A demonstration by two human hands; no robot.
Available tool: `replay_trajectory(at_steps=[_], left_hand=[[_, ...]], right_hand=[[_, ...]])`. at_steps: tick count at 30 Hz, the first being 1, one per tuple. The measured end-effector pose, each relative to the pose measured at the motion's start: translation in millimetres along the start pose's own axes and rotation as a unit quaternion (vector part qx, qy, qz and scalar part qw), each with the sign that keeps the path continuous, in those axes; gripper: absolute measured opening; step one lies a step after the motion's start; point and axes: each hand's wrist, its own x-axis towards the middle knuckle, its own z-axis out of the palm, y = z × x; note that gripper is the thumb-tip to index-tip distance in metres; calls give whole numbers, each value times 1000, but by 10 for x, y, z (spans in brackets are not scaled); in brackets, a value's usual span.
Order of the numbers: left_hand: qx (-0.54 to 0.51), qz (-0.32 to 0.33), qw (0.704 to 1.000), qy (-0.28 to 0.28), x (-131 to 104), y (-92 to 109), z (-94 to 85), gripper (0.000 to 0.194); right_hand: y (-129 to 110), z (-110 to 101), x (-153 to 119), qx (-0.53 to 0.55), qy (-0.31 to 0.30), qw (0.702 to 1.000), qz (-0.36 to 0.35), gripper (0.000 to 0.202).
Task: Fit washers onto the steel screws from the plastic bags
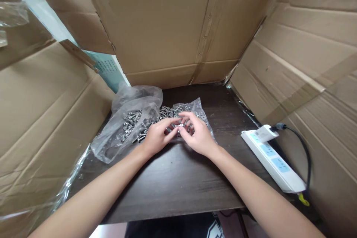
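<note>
My left hand [160, 134] and my right hand [196, 132] meet over the near side of a clear plastic bag [200, 108]. Between my fingertips is a small shiny metal piece [181, 125], too small to make out clearly. Both hands have curled fingers, with thumbs and fingertips close together around it. Loose bolts and nuts [167, 111] lie on the plastic behind my hands. To the left, more bolts [131, 122] lie in a crumpled clear bag [108, 147].
A white power strip [275, 160] with a plugged-in adapter [263, 133] and black cable [305, 148] lies on the right of the dark table [173, 182]. Cardboard walls [167, 22] stand behind and at both sides. The table's front edge is near my forearms.
</note>
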Motion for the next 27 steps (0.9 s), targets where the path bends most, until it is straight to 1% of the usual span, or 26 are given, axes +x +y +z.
replay_trajectory(at_steps=[3, 6, 10, 13, 16, 19, 21, 27], left_hand=[[-2, -11, 1000, -2, -1, 13, 1, 22], [-1, -4, 1000, -2, 7, 25, -15, 19], [-1, 9, 1000, 6, 16, 23, -32, 20], [-3, 7, 1000, 3, 18, 18, -25, 22], [-5, 20, 1000, 3, 18, 20, -11, 24], [-9, 40, 999, 5, 16, 24, -2, 24], [-8, 41, 999, 2, 14, 21, 0, 23], [-7, 14, 1000, -1, 4, 4, -6, 21]], right_hand=[[-10, -7, 12, 33, -7, 999, 26, 37], [-22, -9, 22, 64, -10, 997, 53, 39], [-16, -6, 27, 76, -9, 995, 59, 41], [-11, -7, 28, 74, 0, 995, 60, 40], [-18, -17, 28, 67, 3, 996, 58, 38], [-26, -31, 28, 51, -4, 998, 47, 30], [-29, -37, 25, 33, -11, 999, 37, 25], [-21, -31, 6, -1, -10, 1000, 13, 35]])
